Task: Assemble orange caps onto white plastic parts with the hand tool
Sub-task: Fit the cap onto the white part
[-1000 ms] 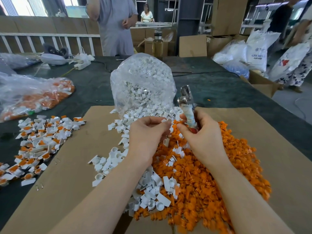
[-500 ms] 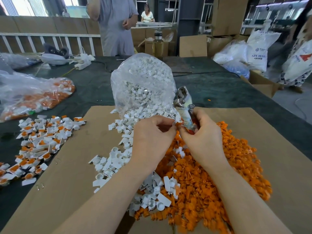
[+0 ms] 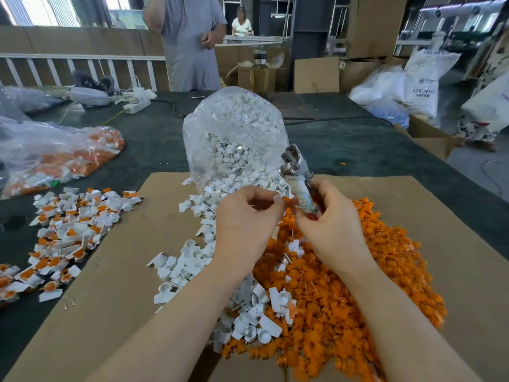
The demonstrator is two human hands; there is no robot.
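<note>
Writing: white sack [image 3: 425, 78] at far right, print reads "ABS RESIN"; smaller lines under it too blurred to read.
Left hand [image 3: 245, 224]: fingers curled, pinching a small white part with an orange cap [image 3: 281, 199] at the fingertips.
Right hand [image 3: 330, 227]: wrapped round the handle of the hand tool [image 3: 298, 175], metal head pointing up and away.
Hands: close together, the pinched piece just beside the tool's handle.
Orange caps [image 3: 358, 285]: loose heap on cardboard sheet [image 3: 115, 299], under right hand.
White parts [image 3: 192, 257]: spilling from clear bag [image 3: 234, 133].
Assembled pieces [image 3: 68, 232]: left, on dark surface [image 3: 154, 144].
</note>
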